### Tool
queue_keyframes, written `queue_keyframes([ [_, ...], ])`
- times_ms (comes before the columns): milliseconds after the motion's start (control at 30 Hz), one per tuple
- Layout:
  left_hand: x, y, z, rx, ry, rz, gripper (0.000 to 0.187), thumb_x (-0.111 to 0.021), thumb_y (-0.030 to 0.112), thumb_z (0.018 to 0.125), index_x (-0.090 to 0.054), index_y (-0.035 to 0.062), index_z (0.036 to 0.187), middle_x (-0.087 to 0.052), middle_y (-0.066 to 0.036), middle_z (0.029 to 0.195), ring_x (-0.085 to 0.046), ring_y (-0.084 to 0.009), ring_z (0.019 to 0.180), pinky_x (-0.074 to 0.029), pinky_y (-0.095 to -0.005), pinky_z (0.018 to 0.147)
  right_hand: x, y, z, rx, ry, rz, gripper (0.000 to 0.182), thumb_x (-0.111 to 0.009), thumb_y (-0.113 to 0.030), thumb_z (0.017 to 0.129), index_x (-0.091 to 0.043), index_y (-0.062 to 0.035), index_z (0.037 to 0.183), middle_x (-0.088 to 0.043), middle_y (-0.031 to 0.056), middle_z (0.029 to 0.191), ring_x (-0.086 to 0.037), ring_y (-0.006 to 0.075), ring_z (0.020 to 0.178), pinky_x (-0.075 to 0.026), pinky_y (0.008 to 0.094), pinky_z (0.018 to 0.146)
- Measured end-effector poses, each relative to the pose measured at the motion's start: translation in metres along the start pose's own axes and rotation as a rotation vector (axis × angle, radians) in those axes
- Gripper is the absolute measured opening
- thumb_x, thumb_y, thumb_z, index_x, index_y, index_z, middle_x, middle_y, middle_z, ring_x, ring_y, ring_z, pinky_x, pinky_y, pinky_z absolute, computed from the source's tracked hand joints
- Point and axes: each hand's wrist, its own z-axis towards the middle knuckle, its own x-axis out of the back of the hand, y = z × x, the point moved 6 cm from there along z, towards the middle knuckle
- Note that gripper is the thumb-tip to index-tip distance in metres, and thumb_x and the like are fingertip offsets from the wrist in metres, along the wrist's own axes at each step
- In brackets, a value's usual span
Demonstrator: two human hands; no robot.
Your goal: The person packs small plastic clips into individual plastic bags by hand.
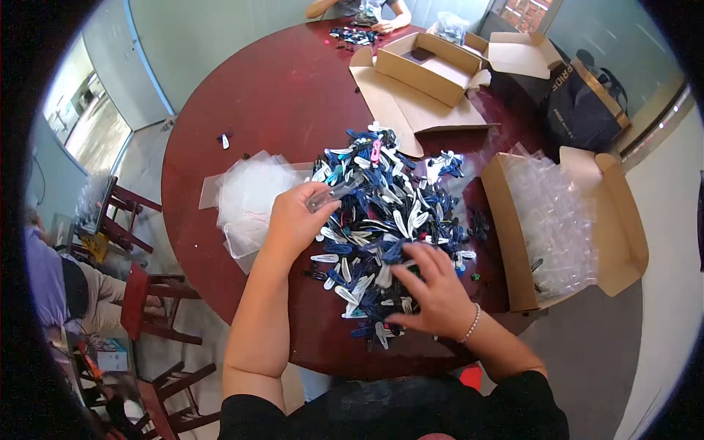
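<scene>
A large heap of snap hair clips [414, 220] in navy, white, black and a few other colours lies in front of me. My left hand [295, 218] is at the heap's left side, its thumb and fingers closed on a small clear plastic bag [334, 193]. Whether clips are inside that bag is hard to make out. Over the lower right of the heap is my right hand [434, 290], thumb and fingers apart. Beside its fingertips a pale hair clip [385, 277] looks blurred. A stack of flat clear bags [249, 194] lies left of my left hand.
An open cardboard box [506, 242] of clear plastic bags stands at the right. Another open box [422, 77] is farther back, beside a dark shopping bag [587, 103]. Across the round table [257, 110] another person's hands [385, 26] are at a smaller pile. Wooden stools [158, 304] stand left.
</scene>
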Motion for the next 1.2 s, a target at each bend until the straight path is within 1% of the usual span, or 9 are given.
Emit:
queue_keyframes([
  [133,-0.003,-0.002,-0.001,0.043,-0.018,-0.013,0.029,-0.079,0.014,0.077,-0.068,-0.0001,0.101,-0.072,-0.012,0.088,-0.068,-0.0181,0.080,-0.053,-0.0297,0.073,-0.014,-0.016,-0.015,-0.007,-0.151,0.000,0.078,-0.080,-0.049,0.070,-0.053,-0.0112,0.132,-0.037,0.0197,0.146,-0.034,0.0401,0.135,-0.025,0.0619,0.106],
  [200,-0.003,0.002,-0.001,-0.047,0.001,0.001,0.024,-0.077,0.012,0.080,-0.069,0.0012,0.100,-0.067,-0.001,0.083,-0.059,-0.0074,0.073,-0.048,-0.0238,0.066,-0.022,-0.018,-0.020,-0.008,-0.153,0.036,0.078,-0.081,-0.045,0.068,-0.052,-0.0167,0.135,-0.036,0.0161,0.149,-0.033,0.0388,0.136,-0.023,0.0651,0.105],
  [300,-0.007,-0.001,-0.001,-0.054,-0.025,-0.017,0.024,-0.077,0.010,0.080,-0.068,0.0001,0.101,-0.067,-0.001,0.084,-0.059,-0.0072,0.074,-0.048,-0.0232,0.066,-0.032,-0.013,-0.020,0.035,-0.157,-0.091,0.078,-0.082,-0.036,0.059,-0.056,-0.0259,0.132,-0.039,0.0097,0.149,-0.035,0.0361,0.135,-0.021,0.0676,0.104],
  [367,-0.009,-0.008,0.001,0.004,-0.049,-0.016,0.029,-0.079,0.015,0.078,-0.069,0.0009,0.102,-0.072,-0.009,0.090,-0.068,-0.0168,0.080,-0.053,-0.0294,0.072,-0.031,-0.004,-0.013,0.032,-0.058,-0.138,0.076,-0.081,-0.031,0.058,-0.057,-0.0265,0.131,-0.041,0.0096,0.147,-0.038,0.0358,0.133,-0.020,0.0670,0.105],
  [467,-0.011,-0.014,0.000,0.025,-0.050,-0.068,0.030,-0.078,0.016,0.078,-0.069,0.0009,0.102,-0.072,-0.010,0.090,-0.068,-0.0173,0.080,-0.053,-0.0296,0.071,-0.026,0.012,0.000,0.022,-0.018,-0.222,0.071,-0.076,-0.027,0.061,-0.058,-0.0266,0.130,-0.044,0.0091,0.145,-0.042,0.0318,0.130,-0.023,0.0609,0.107],
  [533,-0.010,-0.008,0.000,-0.049,-0.037,-0.040,0.023,-0.076,0.009,0.081,-0.068,-0.0002,0.101,-0.069,-0.002,0.085,-0.061,-0.0076,0.076,-0.049,-0.0238,0.068,-0.023,0.024,0.012,0.041,0.059,-0.290,0.065,-0.072,-0.021,0.066,-0.059,-0.0259,0.130,-0.045,0.0096,0.144,-0.044,0.0302,0.128,-0.024,0.0586,0.108],
  [667,-0.006,0.002,-0.001,-0.061,-0.022,0.019,0.024,-0.077,0.012,0.080,-0.070,0.0009,0.100,-0.071,-0.003,0.085,-0.063,-0.0092,0.076,-0.050,-0.0257,0.069,-0.015,0.041,0.035,0.059,0.143,-0.322,0.061,-0.066,-0.009,0.072,-0.057,-0.0226,0.131,-0.049,0.0118,0.138,-0.049,0.0317,0.121,-0.038,0.0513,0.101],
  [833,-0.003,0.001,0.000,-0.013,-0.012,0.021,0.025,-0.078,0.012,0.079,-0.070,0.0007,0.100,-0.072,-0.004,0.086,-0.064,-0.0103,0.077,-0.050,-0.0260,0.071,-0.012,0.053,0.048,0.040,0.177,-0.305,0.059,-0.063,-0.003,0.074,-0.058,-0.0195,0.131,-0.049,0.0153,0.137,-0.050,0.0341,0.117,-0.041,0.0460,0.100],
  [1200,-0.007,0.008,-0.004,0.051,-0.062,0.025,0.027,-0.078,0.012,0.079,-0.070,0.0005,0.103,-0.070,-0.004,0.085,-0.061,-0.0089,0.073,-0.050,-0.0249,0.066,0.013,0.062,0.024,-0.013,-0.046,0.249,0.073,-0.086,-0.020,0.067,-0.057,-0.0150,0.134,-0.042,0.0160,0.146,-0.044,0.0370,0.127,-0.036,0.0441,0.106],
])
